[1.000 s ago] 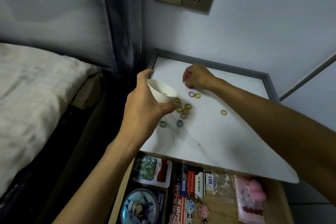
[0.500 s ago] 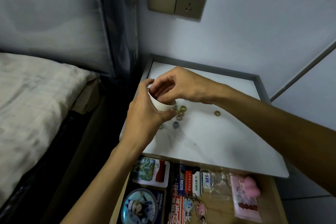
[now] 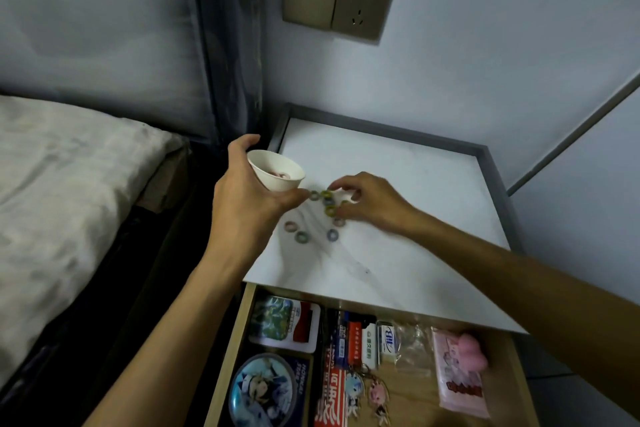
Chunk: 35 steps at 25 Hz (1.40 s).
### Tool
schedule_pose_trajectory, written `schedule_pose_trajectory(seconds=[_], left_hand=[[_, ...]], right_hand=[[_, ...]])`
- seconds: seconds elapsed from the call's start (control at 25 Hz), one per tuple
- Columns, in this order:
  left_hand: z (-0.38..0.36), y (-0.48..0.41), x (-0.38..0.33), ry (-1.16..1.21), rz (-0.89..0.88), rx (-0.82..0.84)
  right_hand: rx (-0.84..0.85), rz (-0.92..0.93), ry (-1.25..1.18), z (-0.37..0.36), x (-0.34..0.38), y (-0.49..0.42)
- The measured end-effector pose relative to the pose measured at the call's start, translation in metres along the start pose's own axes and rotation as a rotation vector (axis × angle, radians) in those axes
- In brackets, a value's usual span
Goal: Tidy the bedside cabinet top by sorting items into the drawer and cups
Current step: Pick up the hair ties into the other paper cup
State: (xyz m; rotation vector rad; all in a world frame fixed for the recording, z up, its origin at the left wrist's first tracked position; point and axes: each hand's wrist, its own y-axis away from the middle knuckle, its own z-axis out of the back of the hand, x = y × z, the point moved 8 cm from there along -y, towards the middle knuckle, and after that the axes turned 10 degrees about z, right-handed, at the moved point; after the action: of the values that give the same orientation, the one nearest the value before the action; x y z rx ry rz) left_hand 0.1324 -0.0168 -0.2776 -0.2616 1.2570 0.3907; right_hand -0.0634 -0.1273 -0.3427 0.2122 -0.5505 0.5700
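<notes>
My left hand (image 3: 249, 208) grips a small white paper cup (image 3: 277, 180), tilted toward the right, over the left edge of the white cabinet top (image 3: 415, 184). At least one ring lies inside the cup. Several small coloured rings (image 3: 328, 210) lie in a loose cluster on the top, just right of the cup. My right hand (image 3: 370, 201) is down on this cluster, its curled thumb and fingers pinching a yellow-green ring (image 3: 326, 193). Three more rings (image 3: 301, 236) lie nearer me. The wooden drawer (image 3: 228, 357) below stands pulled out.
The drawer holds a card packet (image 3: 284, 322), a round badge (image 3: 265, 388), a red box (image 3: 349, 340), keychains (image 3: 367, 388) and a pink packet (image 3: 460, 371). A grey rim (image 3: 381, 128) borders the top at the back and right. A bed (image 3: 69, 184) lies close on the left.
My right hand was over the cup half a second ago; it has come back down to the ring cluster. My left hand still holds the cup, now a little farther left.
</notes>
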Motion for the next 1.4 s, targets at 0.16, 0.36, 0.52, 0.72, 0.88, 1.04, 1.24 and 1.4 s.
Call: schedule_pose_trajectory(seconds=[0.16,0.36,0.52,0.72,0.88,1.04,1.24,1.4], left_hand=[[0.002,0.000,0.000,-0.007,-0.006,0.008],[0.001,0.001,-0.001,-0.012,-0.016,0.019],[-0.002,0.003,-0.001,-0.003,-0.014,0.033],[-0.001,0.004,0.000,-0.009,-0.011,0.032],[-0.007,0.005,0.001,-0.057,-0.020,0.062],[-0.022,0.009,-0.002,-0.078,-0.026,0.125],[-0.030,0.013,-0.010,-0.050,-0.036,0.125],[-0.032,0.014,-0.007,-0.042,-0.015,0.118]], right_hand=[[-0.040,0.156,0.039,-0.023,0.010,0.003],[-0.055,0.219,0.139,-0.026,0.019,0.003],[-0.065,0.220,0.195,-0.027,0.016,0.003],[-0.186,0.205,0.040,0.003,0.029,0.008],[-0.327,0.127,-0.322,0.060,0.061,0.005],[-0.120,0.309,-0.328,0.063,0.130,0.003],[-0.070,0.313,-0.339,0.060,0.128,0.023],[-0.357,-0.020,-0.473,0.081,0.043,0.044]])
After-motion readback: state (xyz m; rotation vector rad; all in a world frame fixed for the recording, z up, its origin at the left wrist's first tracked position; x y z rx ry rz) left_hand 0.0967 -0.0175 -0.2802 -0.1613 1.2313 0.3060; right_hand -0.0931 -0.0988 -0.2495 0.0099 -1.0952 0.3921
